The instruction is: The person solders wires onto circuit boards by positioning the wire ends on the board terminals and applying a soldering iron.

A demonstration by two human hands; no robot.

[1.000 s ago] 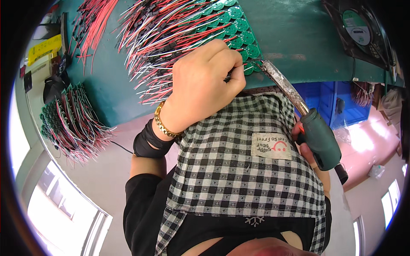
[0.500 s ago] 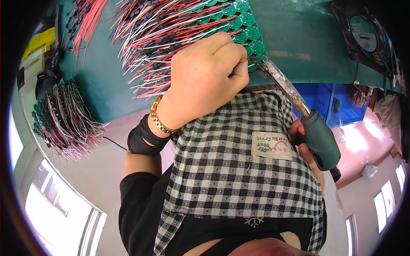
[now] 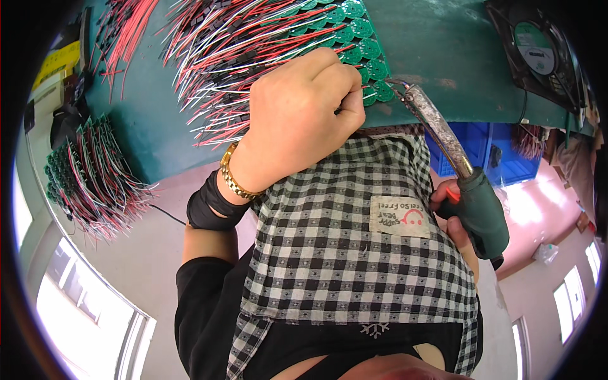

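Observation:
My left hand [image 3: 303, 111] is closed, knuckles up, over the right end of a thick row of red and white wires [image 3: 221, 79] with black connectors. Its fingertips are hidden beneath it, so what they pinch does not show. Just past the hand lies a panel of round green circuit boards [image 3: 369, 48], several with wire ends on them. At the right, my right hand [image 3: 460, 233] grips the dark green handle of a soldering iron [image 3: 485, 218], which has a red trigger. The iron's worn metal barrel slants up and left, and its tip is near the panel's lower right corner.
A bundle of wired green boards [image 3: 88, 180] is at the left. More red wires [image 3: 130, 38] lie at the back left of the green table [image 3: 437, 57]. A black fan [image 3: 535, 54] stands at the far right, and a blue crate [image 3: 516, 158] is below the table edge.
The soldering iron has shifted slightly right, so its tip sits farther from my left hand. My left hand stays closed over the wires, nearly in the same place.

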